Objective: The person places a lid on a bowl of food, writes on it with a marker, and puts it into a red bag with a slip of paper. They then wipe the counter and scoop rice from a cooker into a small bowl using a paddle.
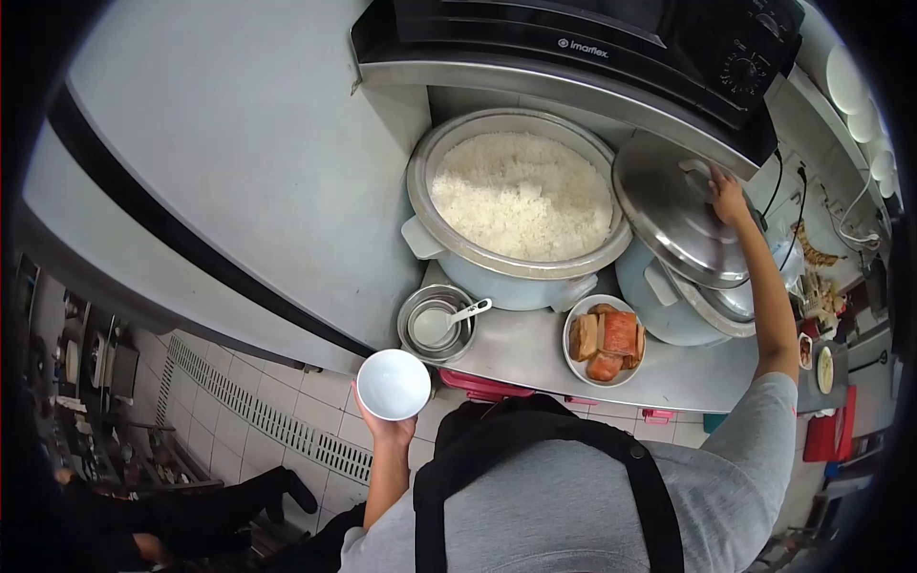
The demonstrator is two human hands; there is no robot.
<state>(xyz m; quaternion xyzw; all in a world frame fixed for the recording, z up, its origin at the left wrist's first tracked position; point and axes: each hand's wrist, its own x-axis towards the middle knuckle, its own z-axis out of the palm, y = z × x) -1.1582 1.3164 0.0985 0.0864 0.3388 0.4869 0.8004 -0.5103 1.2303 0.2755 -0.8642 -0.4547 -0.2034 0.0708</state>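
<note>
My left hand (pixel 390 430) is wrapped round a white bowl (pixel 394 384), which it holds in front of the counter with nothing visible inside. My right hand (pixel 731 199) grips the handle of a shiny metal lid (pixel 669 215). The lid is tilted beside the open rice cooker (pixel 497 288) and over a second cooker (pixel 659 320). White rice (pixel 521 196) nearly fills the open one. In front of it stands a metal bowl (pixel 406 342) with a white-handled scoop (pixel 470 310) in it. A white dish (pixel 597 380) holds reddish-brown chunks (pixel 619 334), perhaps braised meat.
A black oven (pixel 573 48) on a metal shelf overhangs the cookers. The large pale cabinet or refrigerator (pixel 239 191) bounds the left. Another person's dark-clothed leg (pixel 229 506) shows at lower left, near a floor drain grate (pixel 258 406). Cables hang at right.
</note>
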